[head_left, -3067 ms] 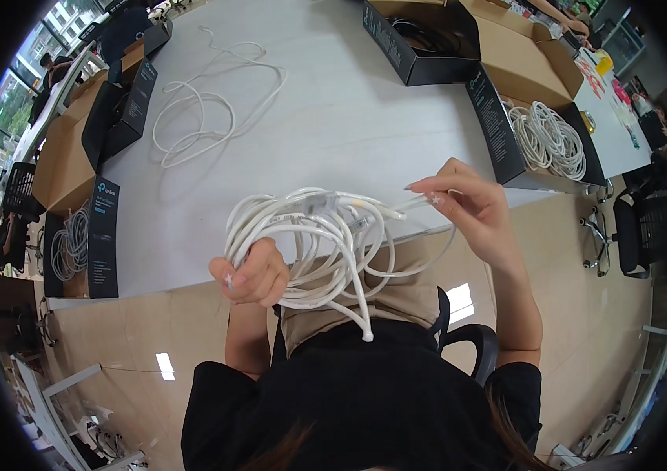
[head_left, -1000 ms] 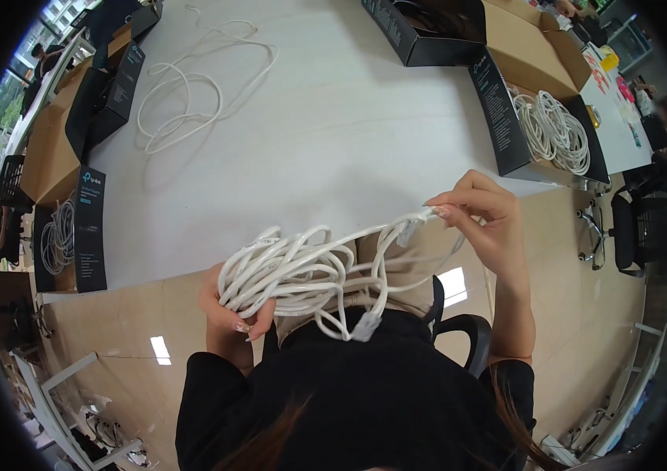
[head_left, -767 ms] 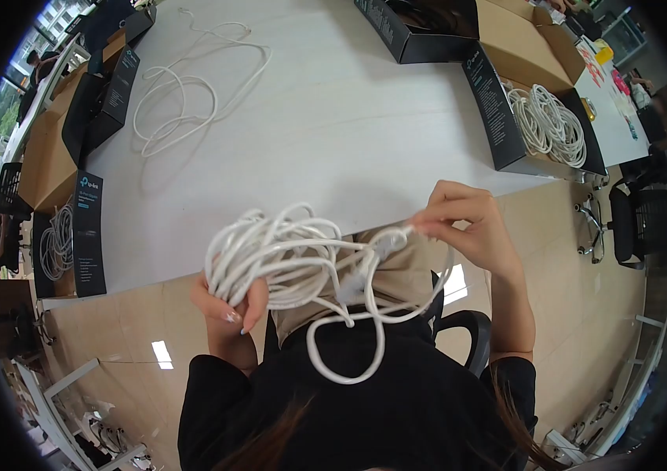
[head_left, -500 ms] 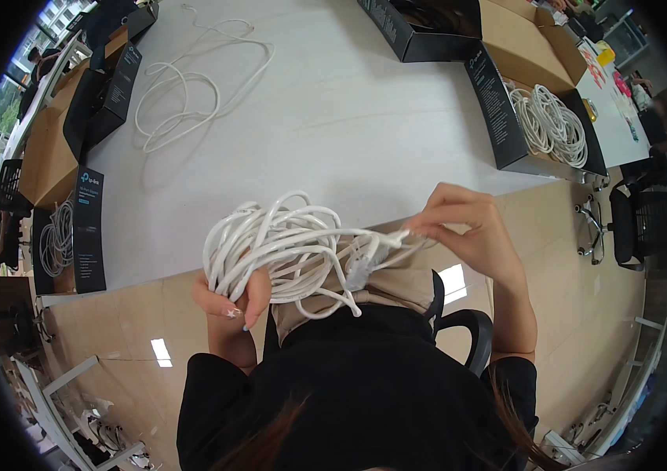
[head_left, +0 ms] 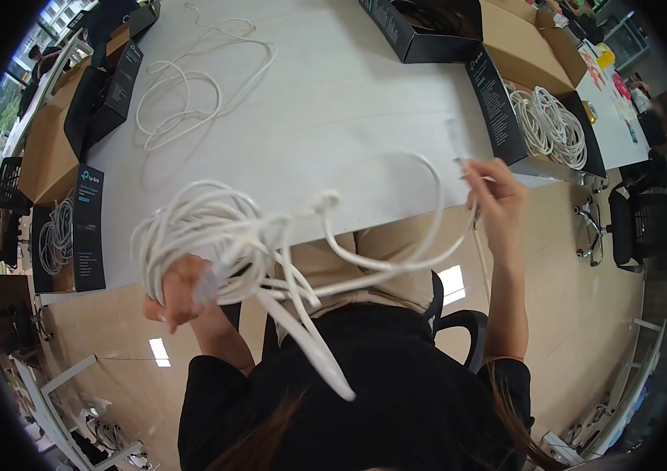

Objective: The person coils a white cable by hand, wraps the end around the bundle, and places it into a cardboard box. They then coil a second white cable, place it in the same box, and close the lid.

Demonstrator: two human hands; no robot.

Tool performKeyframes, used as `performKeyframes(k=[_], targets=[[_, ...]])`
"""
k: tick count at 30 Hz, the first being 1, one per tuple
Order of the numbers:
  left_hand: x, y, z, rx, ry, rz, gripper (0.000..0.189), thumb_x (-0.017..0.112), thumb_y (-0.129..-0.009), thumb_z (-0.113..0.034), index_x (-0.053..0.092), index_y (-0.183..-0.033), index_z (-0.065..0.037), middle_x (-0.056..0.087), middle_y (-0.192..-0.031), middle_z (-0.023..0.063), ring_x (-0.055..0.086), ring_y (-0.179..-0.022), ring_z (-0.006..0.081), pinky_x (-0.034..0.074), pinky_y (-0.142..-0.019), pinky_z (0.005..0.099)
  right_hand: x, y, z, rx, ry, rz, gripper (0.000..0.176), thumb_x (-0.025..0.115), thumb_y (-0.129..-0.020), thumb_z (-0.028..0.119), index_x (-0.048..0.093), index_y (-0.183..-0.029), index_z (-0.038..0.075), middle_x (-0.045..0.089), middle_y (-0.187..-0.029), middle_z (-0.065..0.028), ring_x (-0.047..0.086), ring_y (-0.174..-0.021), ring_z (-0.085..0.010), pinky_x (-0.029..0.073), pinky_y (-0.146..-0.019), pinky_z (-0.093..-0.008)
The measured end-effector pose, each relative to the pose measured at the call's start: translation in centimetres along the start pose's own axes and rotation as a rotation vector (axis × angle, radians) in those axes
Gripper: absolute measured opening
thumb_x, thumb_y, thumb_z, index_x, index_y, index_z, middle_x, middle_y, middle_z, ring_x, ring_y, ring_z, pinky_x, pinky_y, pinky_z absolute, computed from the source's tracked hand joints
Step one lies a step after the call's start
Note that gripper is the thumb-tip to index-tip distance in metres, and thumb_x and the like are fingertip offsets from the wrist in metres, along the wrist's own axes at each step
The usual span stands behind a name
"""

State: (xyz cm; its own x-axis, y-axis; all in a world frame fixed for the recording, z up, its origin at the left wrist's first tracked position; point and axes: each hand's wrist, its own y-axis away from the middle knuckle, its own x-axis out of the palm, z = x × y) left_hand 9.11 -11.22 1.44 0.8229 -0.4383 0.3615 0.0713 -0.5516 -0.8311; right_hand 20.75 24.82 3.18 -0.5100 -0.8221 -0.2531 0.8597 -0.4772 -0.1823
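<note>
2 hands on the cable [head_left: 206, 215]?

Yes. Left hand [head_left: 179, 292] is clenched around the bundled loops, low at the left, just off the table [head_left: 333, 94] edge. Right hand [head_left: 495, 195] pinches 1 strand, higher at the right, near that same edge.

Which way does it run?

Its long axis goes left to right. From the bundle a slack strand sags across the lap, then climbs to the right hand. Above those fingers a short end sticks up, away from the person, tipped with what looks like a plug [head_left: 453, 132] — blurred. 1 more end hangs down over the black shirt, toward the camera.

What can't you make out?

Most of the left fingers, buried under loops. A pale lump [head_left: 324, 201] sits mid-cable — knot or plug, I cannot tell. The loops blur together too.

Anything around it?

1 loose cord [head_left: 192, 86] lies far back on the table. At the right a box [head_left: 506, 118] holds more coils, well apart from both hands.
</note>
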Motion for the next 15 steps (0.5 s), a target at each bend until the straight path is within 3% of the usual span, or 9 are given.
performKeyframes(k=[5, 8, 11, 15], targets=[[1.0, 2.9, -2.5, 0.105, -0.106, -0.315, 0.007, 0.051, -0.069, -0.004, 0.049, -0.073, 0.001, 0.049, -0.039, 0.0032, 0.046, -0.028, 0.0109, 0.034, -0.034, 0.0186, -6.2, -0.5, -1.5, -0.123, -0.373, -0.449, 0.023, 0.054, -0.089, 0.015, 0.054, -0.107, 0.000, 0.059, -0.090, -0.0061, 0.061, -0.068, -0.0149, 0.044, -0.050, -0.0182], [0.6, 3.8, -3.5, 0.167, -0.102, -0.327, 0.006, 0.051, -0.068, -0.003, 0.050, -0.072, 0.001, 0.048, -0.038, 0.0027, 0.046, -0.028, 0.0102, 0.030, -0.030, 0.0164, -12.3, -0.4, -3.5, -0.151, -0.522, -0.667, 0.028, 0.052, -0.089, 0.013, 0.048, -0.114, 0.001, 0.056, -0.101, -0.0089, 0.061, -0.087, -0.0260, 0.051, -0.061, -0.0232], [2.6, 4.1, -4.0, 0.092, -0.327, -0.738, 0.009, 0.050, -0.068, -0.002, 0.054, -0.074, 0.004, 0.047, -0.037, 0.0017, 0.045, -0.026, 0.0100, 0.027, -0.026, 0.0163, -20.4, 0.2, -6.0, -0.263, -0.572, -0.767, 0.027, 0.050, -0.090, 0.011, 0.047, -0.114, -0.002, 0.055, -0.104, -0.0099, 0.058, -0.094, -0.0268, 0.051, -0.069, -0.0252], [1.1, 3.0, -4.1, -0.132, -0.310, -0.471, 0.020, 0.049, -0.073, 0.000, 0.052, -0.091, 0.008, 0.047, -0.037, 0.0004, 0.042, -0.025, 0.0078, 0.023, -0.022, 0.0181, -21.9, 1.3, -4.3, -0.259, -0.455, -0.808, 0.033, 0.050, -0.090, 0.011, 0.042, -0.119, -0.004, 0.052, -0.110, -0.0122, 0.057, -0.097, -0.0279, 0.051, -0.074, -0.0246]])
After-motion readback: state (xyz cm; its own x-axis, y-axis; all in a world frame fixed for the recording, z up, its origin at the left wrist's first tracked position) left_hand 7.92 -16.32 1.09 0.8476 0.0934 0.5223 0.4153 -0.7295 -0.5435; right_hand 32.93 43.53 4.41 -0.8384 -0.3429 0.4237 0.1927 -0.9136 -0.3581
